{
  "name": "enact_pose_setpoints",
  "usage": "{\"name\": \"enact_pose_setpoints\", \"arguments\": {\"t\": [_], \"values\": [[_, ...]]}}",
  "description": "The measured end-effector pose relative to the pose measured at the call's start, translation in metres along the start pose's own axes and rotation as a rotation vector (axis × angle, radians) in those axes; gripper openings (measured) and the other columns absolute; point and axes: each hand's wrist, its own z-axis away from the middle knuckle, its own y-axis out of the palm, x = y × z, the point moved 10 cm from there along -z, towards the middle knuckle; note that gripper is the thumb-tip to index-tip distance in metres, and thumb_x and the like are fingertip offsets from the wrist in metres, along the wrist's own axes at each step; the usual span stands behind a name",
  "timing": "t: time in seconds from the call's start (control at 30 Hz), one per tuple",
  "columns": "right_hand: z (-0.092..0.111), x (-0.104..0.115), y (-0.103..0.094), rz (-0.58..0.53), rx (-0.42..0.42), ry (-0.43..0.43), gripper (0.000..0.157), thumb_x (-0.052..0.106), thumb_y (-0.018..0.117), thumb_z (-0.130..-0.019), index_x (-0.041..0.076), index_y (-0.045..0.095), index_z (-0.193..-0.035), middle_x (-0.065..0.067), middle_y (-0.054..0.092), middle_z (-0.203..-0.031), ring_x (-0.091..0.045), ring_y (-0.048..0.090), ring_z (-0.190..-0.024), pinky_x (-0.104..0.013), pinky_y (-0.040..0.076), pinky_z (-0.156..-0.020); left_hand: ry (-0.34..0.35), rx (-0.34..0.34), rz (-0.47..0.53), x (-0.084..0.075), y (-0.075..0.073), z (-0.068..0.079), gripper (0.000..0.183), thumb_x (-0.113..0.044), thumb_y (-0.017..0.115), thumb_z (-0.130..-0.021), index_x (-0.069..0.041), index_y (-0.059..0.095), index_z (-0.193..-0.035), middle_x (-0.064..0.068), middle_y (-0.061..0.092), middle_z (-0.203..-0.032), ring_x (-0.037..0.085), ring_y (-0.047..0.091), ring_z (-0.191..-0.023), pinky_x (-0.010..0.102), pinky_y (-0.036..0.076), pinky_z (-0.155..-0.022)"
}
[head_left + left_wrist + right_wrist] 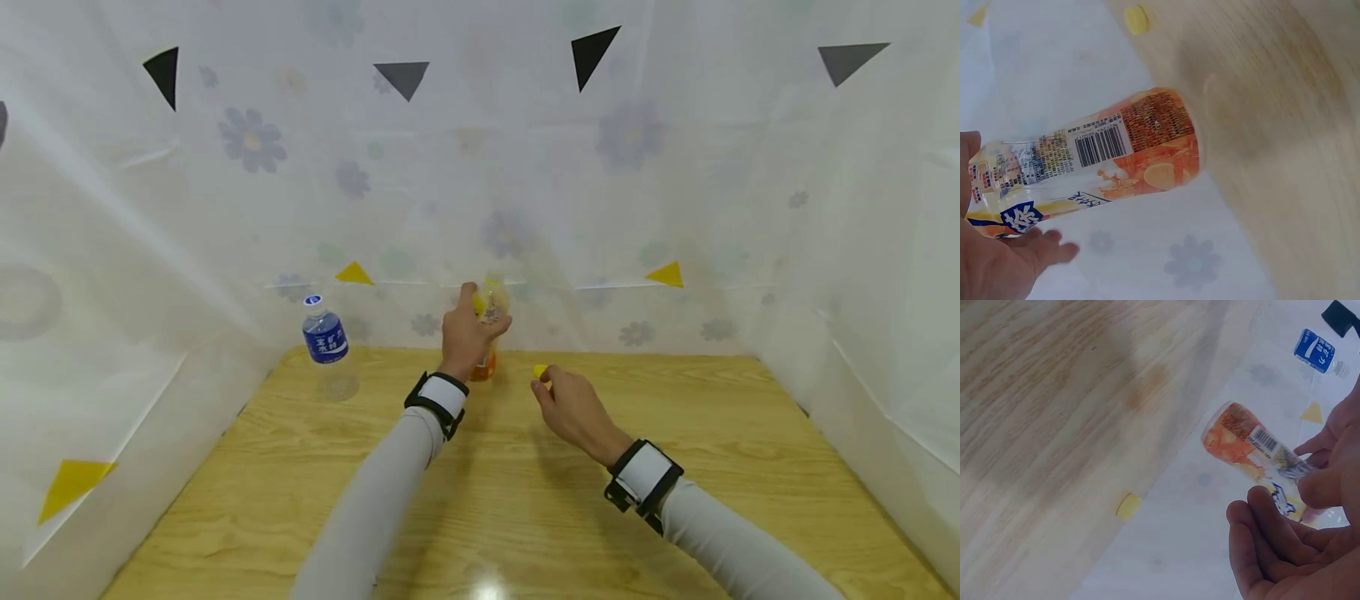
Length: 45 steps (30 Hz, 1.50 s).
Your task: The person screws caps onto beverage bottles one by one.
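Observation:
My left hand (465, 335) is around the upper part of a drink bottle (1141, 147) with an orange-and-white fruit label, thumb on one side and fingers on the other. In the head view that hand hides part of the bottle, which is upright near the table's back edge. To its right, my right hand (577, 412) is held over the table with loosely curled fingers (1244, 550) and nothing visible in them. A yellow bottle cap (1127, 506) lies on the table near the back edge, apart from the right fingers in the right wrist view.
A clear bottle (326, 342) with a blue label and white cap stands at the back left of the wooden table (480, 517). White flowered sheeting (480, 167) with black, grey and yellow triangles surrounds the table at the back and sides.

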Motion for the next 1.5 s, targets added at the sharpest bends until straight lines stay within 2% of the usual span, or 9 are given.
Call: {"name": "enact_pose_setpoints", "arguments": {"t": [0.07,0.17,0.4,0.57,0.7,0.9,1.2,1.33,1.5], "values": [[0.000,-0.001,0.000,0.004,0.003,0.008,0.032,0.024,0.051,-0.108,-0.004,0.063,-0.116,0.001,0.055,-0.061,-0.012,0.048,-0.048,-0.028,0.039,-0.047,0.016,0.043,0.010,-0.007,-0.002,0.005,0.078,-0.034,0.081,-0.088,-0.010,0.041,-0.150,0.017,0.071,-0.084,0.027,0.067,-0.063,0.035,0.055,-0.057],[0.000,-0.004,0.001,0.008,0.011,0.023,0.032,0.024,0.050,-0.108,-0.004,0.063,-0.117,0.000,0.056,-0.062,-0.012,0.049,-0.049,-0.029,0.040,-0.048,0.044,0.083,-0.002,-0.015,-0.006,0.016,0.078,-0.034,0.083,-0.085,-0.009,0.045,-0.148,0.014,0.072,-0.087,0.020,0.066,-0.066,0.029,0.053,-0.057],[0.001,-0.007,0.001,0.011,0.014,0.028,0.032,0.024,0.050,-0.108,-0.004,0.063,-0.117,0.000,0.056,-0.063,-0.013,0.048,-0.048,-0.029,0.039,-0.048,0.083,0.138,0.026,-0.026,-0.011,0.049,0.075,-0.032,0.085,-0.083,-0.012,0.050,-0.146,0.010,0.075,-0.096,0.018,0.070,-0.071,0.028,0.056,-0.059],[0.002,-0.010,0.002,0.017,0.016,0.030,0.030,0.022,0.050,-0.108,-0.004,0.062,-0.115,0.000,0.056,-0.063,-0.012,0.048,-0.049,-0.029,0.039,-0.047,0.107,0.176,0.080,-0.034,-0.007,0.068,0.078,-0.031,0.085,-0.082,-0.010,0.049,-0.148,0.010,0.074,-0.101,0.016,0.069,-0.073,0.026,0.054,-0.060],[0.003,-0.012,0.001,0.008,0.017,0.028,0.031,0.022,0.050,-0.108,-0.005,0.062,-0.117,0.000,0.056,-0.062,-0.013,0.048,-0.048,-0.029,0.039,-0.046,0.098,0.187,0.078,-0.034,-0.002,0.078,0.081,-0.033,0.087,-0.081,-0.010,0.050,-0.149,0.009,0.073,-0.102,0.014,0.066,-0.076,0.025,0.052,-0.062],[0.005,-0.015,0.002,-0.001,0.027,0.035,0.031,0.021,0.049,-0.108,-0.004,0.062,-0.118,0.000,0.057,-0.063,-0.012,0.050,-0.048,-0.029,0.041,-0.046,0.077,0.185,0.073,-0.028,0.005,0.088,0.079,-0.031,0.088,-0.080,-0.011,0.051,-0.147,0.009,0.074,-0.103,0.014,0.067,-0.078,0.023,0.053,-0.063],[0.002,-0.012,0.004,0.006,0.028,0.030,0.030,0.020,0.049,-0.108,-0.005,0.061,-0.119,0.000,0.055,-0.061,-0.013,0.048,-0.047,-0.029,0.039,-0.045,0.109,0.155,0.092,-0.027,0.004,0.092,0.077,-0.027,0.088,-0.080,-0.008,0.052,-0.144,0.012,0.073,-0.110,0.021,0.073,-0.088,0.028,0.058,-0.068],[-0.013,-0.008,-0.006,0.058,-0.004,0.004,0.031,0.018,0.048,-0.107,-0.008,0.059,-0.120,-0.005,0.059,-0.066,-0.013,0.050,-0.048,-0.029,0.040,-0.047,0.123,0.152,0.106,-0.028,0.003,0.093,0.076,-0.028,0.088,-0.080,-0.006,0.053,-0.143,0.011,0.073,-0.110,0.022,0.073,-0.088,0.028,0.058,-0.068],[-0.040,-0.008,-0.019,0.143,-0.081,-0.045,0.028,0.013,0.048,-0.106,-0.009,0.060,-0.119,-0.013,0.062,-0.073,-0.019,0.053,-0.054,-0.034,0.044,-0.053,0.107,0.156,0.118,-0.025,0.005,0.095,0.077,-0.031,0.088,-0.080,-0.009,0.052,-0.145,0.010,0.072,-0.113,0.021,0.072,-0.090,0.027,0.058,-0.069]]}}
